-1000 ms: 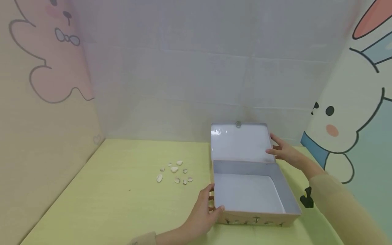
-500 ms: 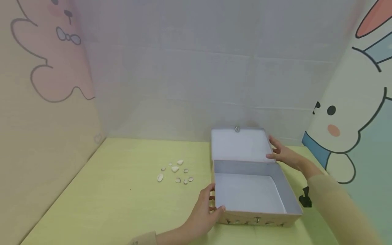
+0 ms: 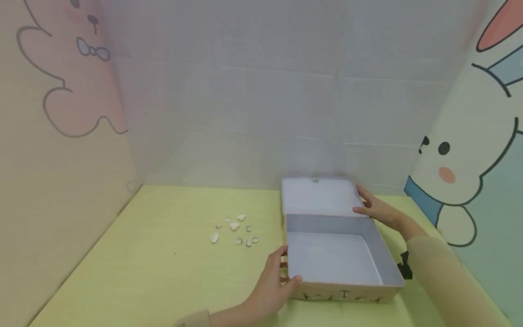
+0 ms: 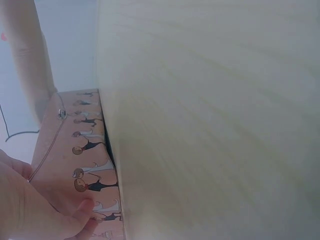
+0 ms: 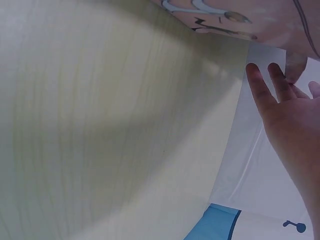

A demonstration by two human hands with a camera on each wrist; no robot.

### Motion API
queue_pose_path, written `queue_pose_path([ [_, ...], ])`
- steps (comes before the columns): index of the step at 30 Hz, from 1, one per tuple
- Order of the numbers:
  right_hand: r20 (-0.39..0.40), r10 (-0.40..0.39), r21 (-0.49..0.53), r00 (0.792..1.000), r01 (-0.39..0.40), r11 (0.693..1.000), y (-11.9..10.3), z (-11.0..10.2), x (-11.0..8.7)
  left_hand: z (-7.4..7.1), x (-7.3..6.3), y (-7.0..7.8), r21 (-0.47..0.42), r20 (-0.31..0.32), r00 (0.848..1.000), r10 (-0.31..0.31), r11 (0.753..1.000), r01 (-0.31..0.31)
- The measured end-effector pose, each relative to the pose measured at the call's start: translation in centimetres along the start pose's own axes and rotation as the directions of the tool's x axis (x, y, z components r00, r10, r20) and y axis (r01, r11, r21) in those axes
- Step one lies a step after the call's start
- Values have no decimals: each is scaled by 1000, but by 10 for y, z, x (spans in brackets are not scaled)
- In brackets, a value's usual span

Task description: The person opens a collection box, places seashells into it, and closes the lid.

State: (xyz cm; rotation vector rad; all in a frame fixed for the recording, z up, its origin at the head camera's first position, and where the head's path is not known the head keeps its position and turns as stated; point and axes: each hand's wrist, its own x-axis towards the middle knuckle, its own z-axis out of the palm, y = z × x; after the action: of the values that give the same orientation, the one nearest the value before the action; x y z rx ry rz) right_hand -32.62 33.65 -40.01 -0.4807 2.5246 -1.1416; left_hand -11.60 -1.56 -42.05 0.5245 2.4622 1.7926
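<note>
A pinkish hinged box [image 3: 335, 259] with a white inside stands on the right of the table in the head view, its lid [image 3: 323, 195] tipped back. My left hand [image 3: 269, 284] grips its front left corner, thumb over the front rim, fingers along the left side. Cartoon figures run along the front wall in the left wrist view, with a metal clasp [image 4: 62, 114]. My right hand [image 3: 382, 211] holds the lid's right edge, thumb on the white inner face, other fingers partly hidden behind. The right wrist view shows some fingers [image 5: 260, 92] stretched out. Nothing lies inside the box.
Several small seashells [image 3: 234, 226] lie on the yellow table [image 3: 143, 272], left of the box. A pale wall [image 3: 237, 113] rises close behind the lid. Side panels with a cartoon bear and a rabbit [image 3: 461, 150] flank the table. A black object [image 3: 404, 267] sits beside my right sleeve.
The lid has swung farther back and down toward the table, with my right hand moving along at its edge. My left hand keeps its place on the corner.
</note>
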Motion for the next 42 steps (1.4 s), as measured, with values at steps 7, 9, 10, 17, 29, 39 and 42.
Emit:
queue_pose_path([
  [7, -5, 42, -3, 999, -42, 999, 1, 5, -12, -1, 0, -5, 15, 1, 1000, 14, 1000, -14],
  [9, -4, 44, 10, 999, -44, 999, 1, 6, -16, -1, 1, -6, 13, 0, 1000, 10, 1000, -10],
  [10, -4, 42, 15, 999, -42, 999, 2, 7, -18, -1, 1, -7, 11, -1, 1000, 8, 1000, -8],
  [17, -14, 5, 53, 1000, -4, 999, 5, 11, -34, -1, 1, -9, 10, -3, 1000, -14, 1000, 14],
  [29, -54, -24, 141, 998, 31, 990, 10, 30, -66, -4, 3, -13, 46, 10, 1000, -24, 999, 24],
  [39, -90, -56, 115, 994, 66, 991, 12, 47, -76, -7, 2, -13, 22, 26, 1000, -15, 1000, 14],
  [42, -96, -59, 136, 994, 72, 988, 11, 51, -77, -8, 2, -14, 15, 31, 999, -13, 1000, 12],
])
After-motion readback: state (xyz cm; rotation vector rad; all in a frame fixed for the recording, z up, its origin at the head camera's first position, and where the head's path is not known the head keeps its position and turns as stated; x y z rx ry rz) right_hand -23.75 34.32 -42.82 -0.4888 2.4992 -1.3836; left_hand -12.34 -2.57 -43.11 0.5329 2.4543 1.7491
